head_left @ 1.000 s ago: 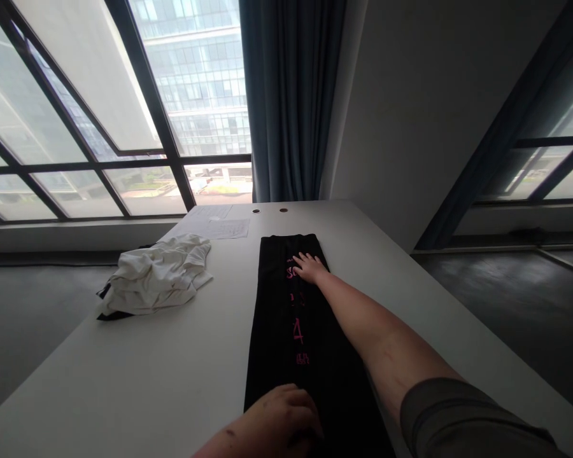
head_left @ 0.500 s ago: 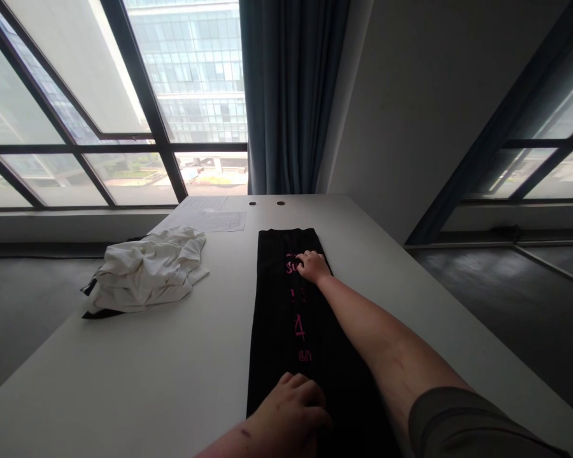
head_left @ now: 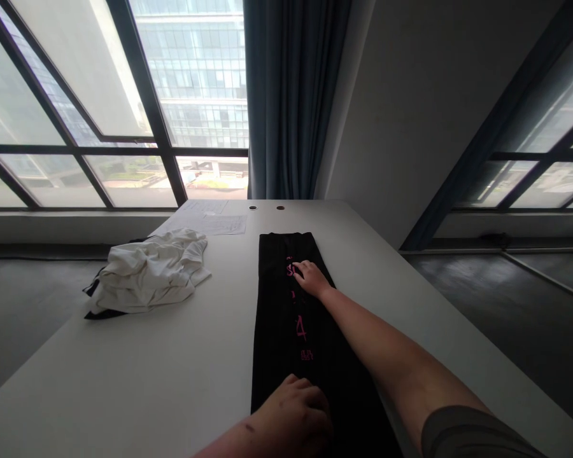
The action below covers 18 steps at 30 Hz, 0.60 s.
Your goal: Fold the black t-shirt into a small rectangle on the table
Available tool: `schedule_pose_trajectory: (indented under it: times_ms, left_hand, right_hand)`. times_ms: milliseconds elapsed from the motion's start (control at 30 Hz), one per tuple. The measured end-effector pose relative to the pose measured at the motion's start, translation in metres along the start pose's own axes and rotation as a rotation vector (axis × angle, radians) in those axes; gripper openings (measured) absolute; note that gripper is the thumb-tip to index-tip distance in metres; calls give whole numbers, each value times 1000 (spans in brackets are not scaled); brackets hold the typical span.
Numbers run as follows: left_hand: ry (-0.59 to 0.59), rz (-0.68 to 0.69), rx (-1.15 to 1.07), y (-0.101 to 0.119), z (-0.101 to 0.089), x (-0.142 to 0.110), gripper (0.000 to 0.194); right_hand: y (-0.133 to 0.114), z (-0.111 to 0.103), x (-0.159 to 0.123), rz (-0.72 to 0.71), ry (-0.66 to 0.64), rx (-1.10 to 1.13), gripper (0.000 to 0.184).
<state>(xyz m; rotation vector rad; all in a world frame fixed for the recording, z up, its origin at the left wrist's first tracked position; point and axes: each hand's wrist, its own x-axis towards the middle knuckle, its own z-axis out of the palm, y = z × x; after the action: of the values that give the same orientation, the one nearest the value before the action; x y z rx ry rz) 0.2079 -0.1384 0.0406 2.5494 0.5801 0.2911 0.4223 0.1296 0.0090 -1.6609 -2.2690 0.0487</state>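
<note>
A long black folded garment (head_left: 279, 318), with pink letters and marks printed down its length, lies flat and runs away from me over the white table (head_left: 172, 375). My right hand (head_left: 312, 278) rests near its far end, fingers stretched out over the pink print. Close to me, my left hand (head_left: 293, 410) lies on the near part of the garment, its fingers loosely bent; their tips are partly lost against the dark cloth. No pinched fabric shows at either hand.
A crumpled white garment (head_left: 155, 270) lies at the left with black cloth (head_left: 106, 314) under it. Paper sheets (head_left: 224, 224) and two round holes are at the table's far end. Beyond stand a blue curtain (head_left: 286, 102) and windows (head_left: 198, 83).
My right hand has slid slightly down the garment, toward me. The left hand stays almost in place. The camera view has shifted a little.
</note>
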Motion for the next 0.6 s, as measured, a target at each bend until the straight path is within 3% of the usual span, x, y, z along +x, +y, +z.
schedule_pose_trajectory:
  times_ms: [100, 267, 367, 500, 600]
  left_hand:
    - [93, -54, -21, 3, -3, -4, 14]
    - [361, -448, 136, -9, 1, -7, 45]
    - [352, -540, 255, -21, 11, -8, 62]
    - [307, -529, 311, -26, 24, -9, 63]
    - [346, -556, 349, -23, 24, -9, 64]
  right_hand:
    - [-3, 0, -37, -78, 13, 67, 53]
    - [-17, -9, -122, -144, -53, 170, 57]
    - [-35, -24, -173, -168, -161, 142, 59]
    - [-60, -45, -227, -166, -245, 122, 60]
    - [-73, -54, -255, -139, -267, 118, 63]
